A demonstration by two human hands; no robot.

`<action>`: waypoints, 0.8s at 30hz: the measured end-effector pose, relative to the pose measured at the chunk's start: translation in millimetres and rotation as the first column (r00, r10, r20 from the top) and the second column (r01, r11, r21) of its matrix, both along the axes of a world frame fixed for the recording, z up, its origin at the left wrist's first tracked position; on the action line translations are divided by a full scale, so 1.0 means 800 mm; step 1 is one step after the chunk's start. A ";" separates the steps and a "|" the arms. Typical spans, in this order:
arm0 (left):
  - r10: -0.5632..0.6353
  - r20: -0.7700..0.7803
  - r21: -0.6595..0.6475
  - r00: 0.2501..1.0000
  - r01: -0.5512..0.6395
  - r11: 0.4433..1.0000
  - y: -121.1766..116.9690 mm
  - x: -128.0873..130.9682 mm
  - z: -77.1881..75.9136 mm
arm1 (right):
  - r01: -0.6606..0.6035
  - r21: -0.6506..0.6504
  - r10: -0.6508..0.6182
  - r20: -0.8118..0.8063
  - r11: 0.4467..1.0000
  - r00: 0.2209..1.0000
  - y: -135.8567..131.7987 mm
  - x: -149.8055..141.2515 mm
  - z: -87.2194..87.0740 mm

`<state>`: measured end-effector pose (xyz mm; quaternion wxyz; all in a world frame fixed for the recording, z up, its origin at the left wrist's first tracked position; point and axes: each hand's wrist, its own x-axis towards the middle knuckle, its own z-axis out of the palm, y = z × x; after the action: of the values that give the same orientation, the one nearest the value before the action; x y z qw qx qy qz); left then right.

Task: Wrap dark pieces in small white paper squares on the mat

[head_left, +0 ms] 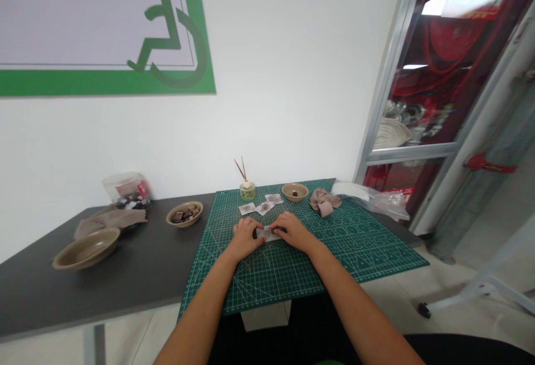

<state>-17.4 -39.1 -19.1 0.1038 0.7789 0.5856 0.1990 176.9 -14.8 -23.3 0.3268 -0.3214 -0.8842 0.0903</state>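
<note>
A small white sachet (270, 233) lies on the green cutting mat (267, 278) between my two hands. My left hand (246, 238) pinches its left end with thumb and fingers. At the opposite end, my right hand (295, 232) is closed on the sachet's upper right edge. The fingers partly cover it, so its contents cannot be made out. Just beyond the hands lie three flat white sachets with dark specks inside: a left sachet (247, 208), a middle sachet (264, 207) and a right sachet (274, 199).
Behind stand a reed diffuser (247, 190) and a small bowl (288, 188) holding a dark piece. Right are a crumpled brown cloth (324, 203) and a plastic bag (388, 203). Left are a bowl (170, 218) of brown pieces, an oval dish (86, 249), another cloth (111, 219) and a clear jar (121, 184).
</note>
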 end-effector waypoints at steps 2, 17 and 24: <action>-0.003 0.006 0.004 1.000 0.003 1.000 0.000 0.000 -0.001 | 0.015 0.005 -0.015 0.005 1.000 1.000 0.001 0.002 -0.001; 0.002 0.008 0.002 1.000 -0.002 1.000 0.000 -0.001 0.001 | -0.025 -0.030 0.024 -0.024 0.999 0.999 -0.004 -0.005 0.005; 0.008 0.013 -0.005 1.000 -0.008 1.000 0.000 0.000 0.000 | 0.002 -0.066 -0.007 -0.080 0.998 0.997 -0.002 0.001 0.002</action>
<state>-17.2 -38.8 -19.4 0.1087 0.7751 0.5885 0.2029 177.4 -16.2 -21.7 0.3516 -0.3302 -0.8661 0.1312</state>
